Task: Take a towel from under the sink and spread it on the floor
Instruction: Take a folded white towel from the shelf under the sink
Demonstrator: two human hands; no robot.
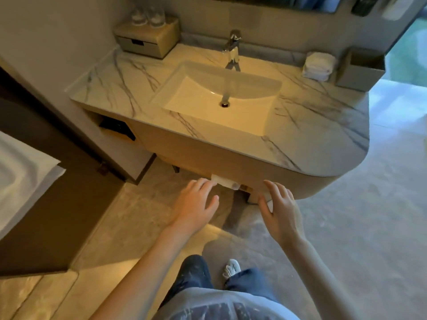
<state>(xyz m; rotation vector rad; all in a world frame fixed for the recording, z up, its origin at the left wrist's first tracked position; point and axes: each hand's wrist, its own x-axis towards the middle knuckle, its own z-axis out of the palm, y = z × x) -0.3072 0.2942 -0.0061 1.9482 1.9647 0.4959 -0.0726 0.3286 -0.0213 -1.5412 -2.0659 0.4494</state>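
A white folded towel peeks out from under the wooden vanity's lower edge, below the sink. Most of the towel is hidden by the cabinet. My left hand reaches forward with fingers spread, its fingertips just at the towel's left end. My right hand is held out to the right of the towel, fingers straight and apart, holding nothing. The stone floor lies below both hands.
The marble countertop juts out above the hands with a rounded right corner. A rolled white towel and a grey box sit at the back right; a drawer box at the back left. My legs and a shoe stand on the floor.
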